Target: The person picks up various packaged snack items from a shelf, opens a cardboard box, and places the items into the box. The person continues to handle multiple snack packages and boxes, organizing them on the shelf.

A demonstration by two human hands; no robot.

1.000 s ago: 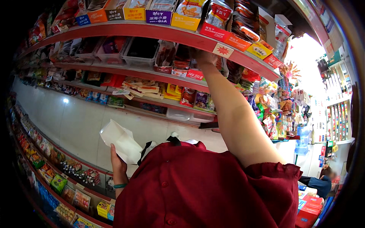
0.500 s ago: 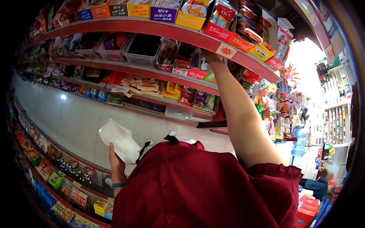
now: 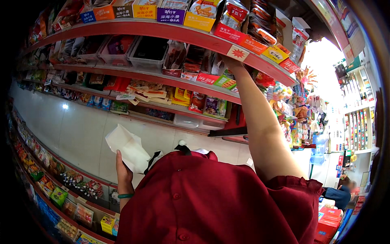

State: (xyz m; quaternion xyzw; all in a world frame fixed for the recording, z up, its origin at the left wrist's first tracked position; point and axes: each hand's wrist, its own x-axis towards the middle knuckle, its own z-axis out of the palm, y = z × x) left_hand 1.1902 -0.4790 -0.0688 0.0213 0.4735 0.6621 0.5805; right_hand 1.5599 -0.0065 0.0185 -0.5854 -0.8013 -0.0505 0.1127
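My left hand [image 3: 124,175] is low on the left, closed on an open white carton [image 3: 129,147] held above the floor. Its thumb lies along the near side, and a green bracelet [image 3: 126,195] circles the wrist. My right arm stretches forward into the second shelf, where my right hand [image 3: 233,63] is partly covered by the red edge of the shelf above. Its fingers are hidden among snack packets, so I cannot see whether they hold anything. Beside it are a green display box [image 3: 225,82] and a red-fronted box [image 3: 207,79].
The red-edged upper shelf [image 3: 134,27] carries several display boxes of packaged snacks. Clear plastic bins [image 3: 148,61] stand on the second shelf. Another snack rack [image 3: 77,203] runs along the left. A person [image 3: 339,197] is at the far right near red boxes [image 3: 330,223].
My right hand has shifted slightly to the right within the second shelf. The view has moved a little, while my left hand keeps its hold on the white carton.
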